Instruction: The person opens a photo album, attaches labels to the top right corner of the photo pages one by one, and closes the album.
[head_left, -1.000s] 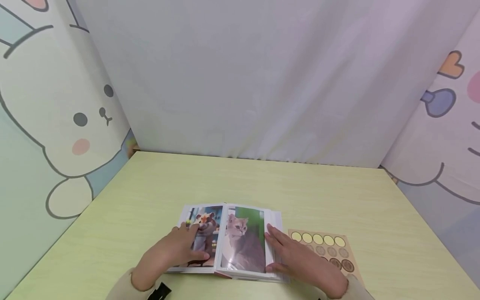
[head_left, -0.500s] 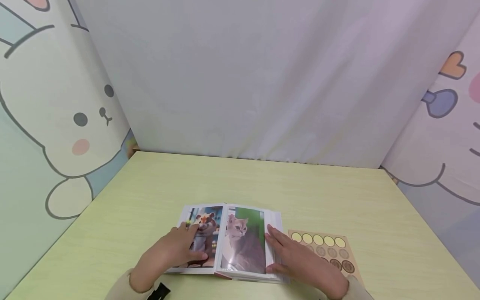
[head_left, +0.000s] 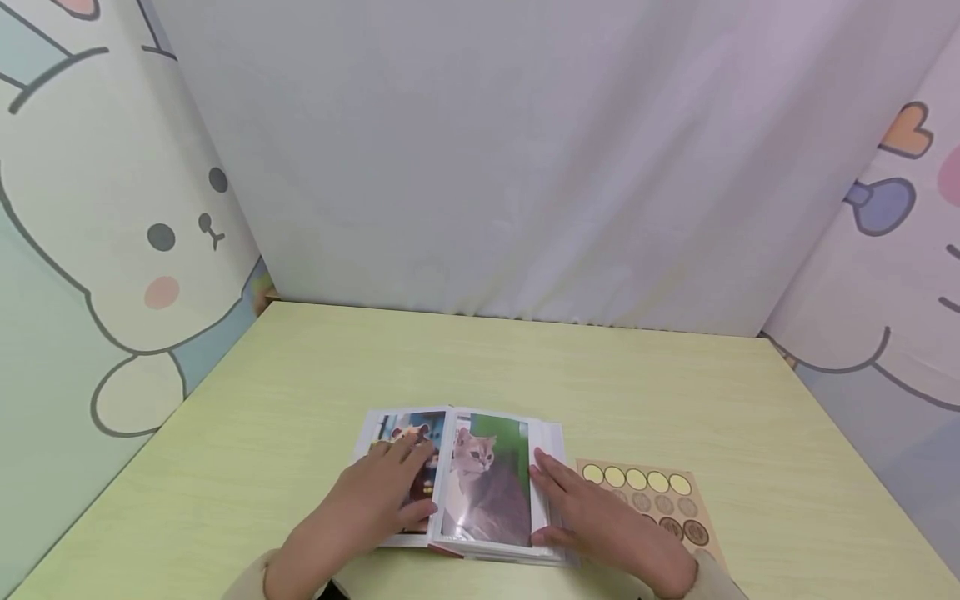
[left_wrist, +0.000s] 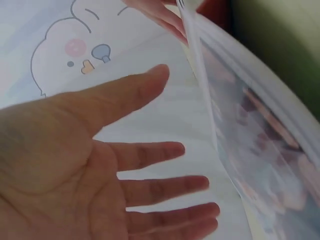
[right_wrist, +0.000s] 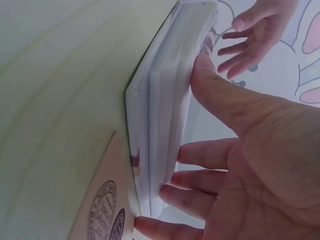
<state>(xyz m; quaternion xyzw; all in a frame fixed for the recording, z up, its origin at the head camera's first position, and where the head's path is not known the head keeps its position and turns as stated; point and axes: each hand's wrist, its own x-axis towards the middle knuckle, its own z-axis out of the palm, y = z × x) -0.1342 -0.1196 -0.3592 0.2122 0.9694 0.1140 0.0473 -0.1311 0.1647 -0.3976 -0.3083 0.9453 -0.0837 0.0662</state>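
A photo album (head_left: 491,487) lies open on the table, a hamster picture on its left page and a cat picture on its right. My left hand (head_left: 378,496) is over the left page and partly hides the hamster picture. In the left wrist view, the left hand (left_wrist: 115,165) has its fingers straight and spread, apart from the page and holding nothing. The right hand (head_left: 596,517) rests on the outer edge of the right page. In the right wrist view, the right hand's thumb and extended fingers (right_wrist: 200,155) touch the side of the thick page stack (right_wrist: 172,95).
A brown sheet of round stickers (head_left: 663,492) lies right of the album, partly under the right forearm. A light wooden table (head_left: 495,358) stretches back to a pale curtain (head_left: 480,167). Cartoon-printed panels (head_left: 127,208) stand at both sides.
My left hand has lifted off the left page and shifted right, toward the spine. The right hand and the album have stayed in place.
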